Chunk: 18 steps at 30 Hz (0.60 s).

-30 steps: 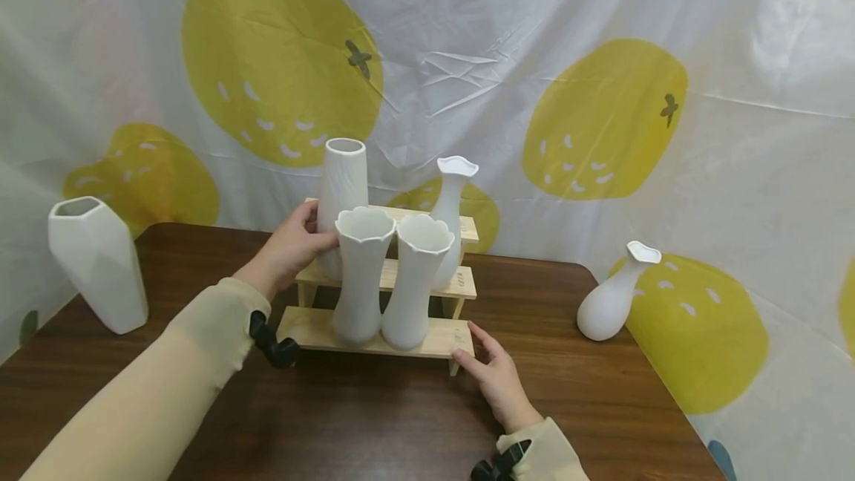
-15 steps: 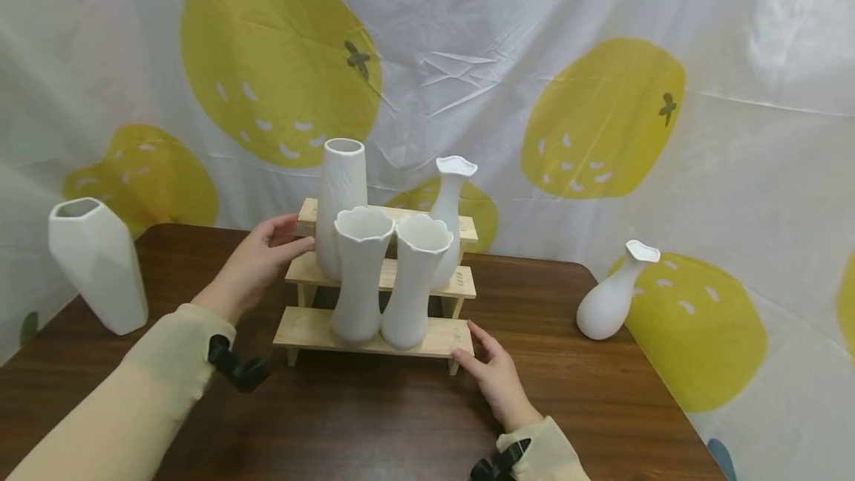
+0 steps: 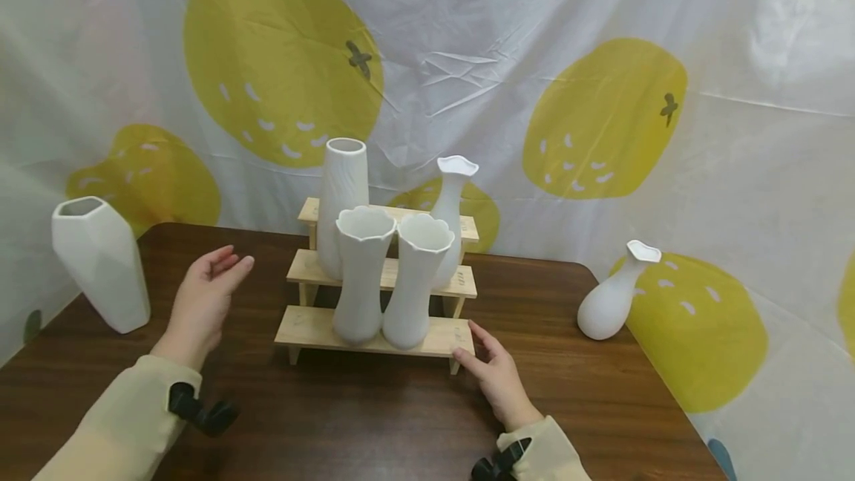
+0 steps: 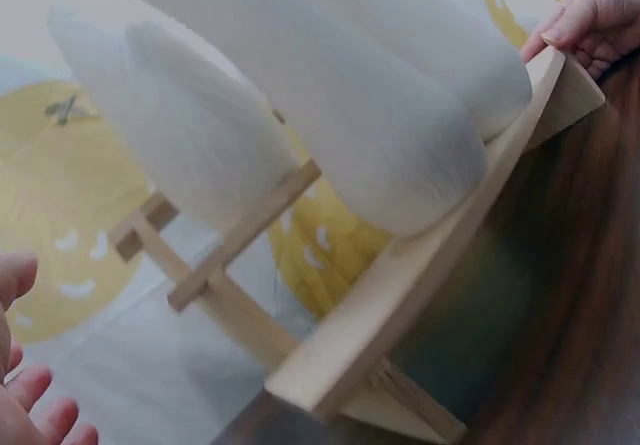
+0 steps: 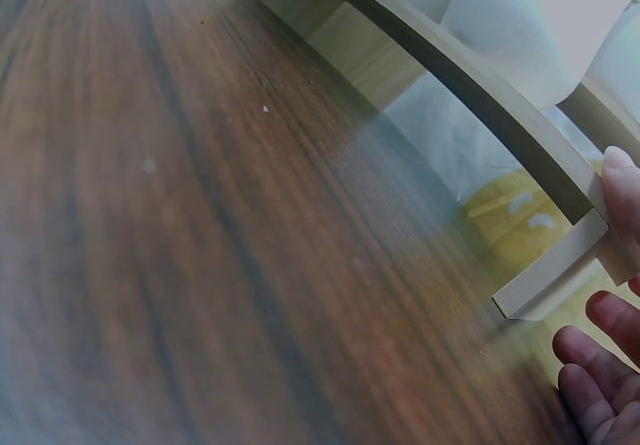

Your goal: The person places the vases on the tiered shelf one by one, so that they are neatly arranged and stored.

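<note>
A three-step wooden stand stands mid-table in the head view. Its lowest step bears two white scallop-rimmed vases, a left one and a right one. Behind them, on the middle step, rise a tall tapered white vase and a slim wavy-mouthed one. My left hand hovers left of the stand, holding nothing, fingers loosely bent and thumb apart. At the lowest step's right end, my right hand pinches the board between thumb and forefinger; its other fingers hang free in the right wrist view.
A faceted white vase stands at the table's left side. To the right is a round-bodied white vase with a narrow neck. Behind the brown wooden table hangs a fruit-patterned cloth.
My left hand has let go of the tall tapered vase and drawn back to the left, away from the stand. My right hand stays at the lowest step's end.
</note>
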Available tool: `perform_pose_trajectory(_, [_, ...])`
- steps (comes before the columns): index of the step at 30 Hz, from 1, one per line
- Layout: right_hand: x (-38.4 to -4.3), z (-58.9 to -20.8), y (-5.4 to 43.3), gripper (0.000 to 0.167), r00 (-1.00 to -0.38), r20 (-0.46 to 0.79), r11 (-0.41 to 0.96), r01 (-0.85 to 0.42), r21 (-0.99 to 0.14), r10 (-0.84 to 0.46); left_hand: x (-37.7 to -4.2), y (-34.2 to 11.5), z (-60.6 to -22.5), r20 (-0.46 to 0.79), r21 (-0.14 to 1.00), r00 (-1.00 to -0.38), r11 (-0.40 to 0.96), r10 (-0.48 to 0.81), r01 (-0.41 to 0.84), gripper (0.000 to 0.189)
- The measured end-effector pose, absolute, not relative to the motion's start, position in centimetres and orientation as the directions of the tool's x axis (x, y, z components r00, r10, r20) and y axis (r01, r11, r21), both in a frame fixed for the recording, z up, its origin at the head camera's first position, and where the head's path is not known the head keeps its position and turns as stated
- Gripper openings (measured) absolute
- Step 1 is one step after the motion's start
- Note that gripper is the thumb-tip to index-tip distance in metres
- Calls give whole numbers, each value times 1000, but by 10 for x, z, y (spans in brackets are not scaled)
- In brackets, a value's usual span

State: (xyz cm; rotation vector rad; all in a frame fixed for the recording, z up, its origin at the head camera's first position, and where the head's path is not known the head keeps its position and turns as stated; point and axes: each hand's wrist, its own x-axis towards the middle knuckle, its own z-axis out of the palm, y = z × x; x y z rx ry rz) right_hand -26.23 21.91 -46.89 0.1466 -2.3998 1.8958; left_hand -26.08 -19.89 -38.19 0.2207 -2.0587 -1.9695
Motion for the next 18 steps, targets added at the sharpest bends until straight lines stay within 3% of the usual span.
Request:
perform_pose_trajectory(7, [-263, -470, 218, 66, -992, 125, 230, -129, -965, -30, -243, -215, -396, 46, 998, -801, -15, -597, 69, 64])
perform_pose_trajectory(11, [-263, -470, 219, 66, -992, 125, 227, -129, -965, -30, -234, -223, -400, 88, 996, -717, 52, -691, 72, 57])
perform_pose_trajectory(18, [-263, -470, 220, 66, -992, 122, 222, -125, -967, -26, -226, -236, -403, 171, 980, -503, 94, -847, 174, 42])
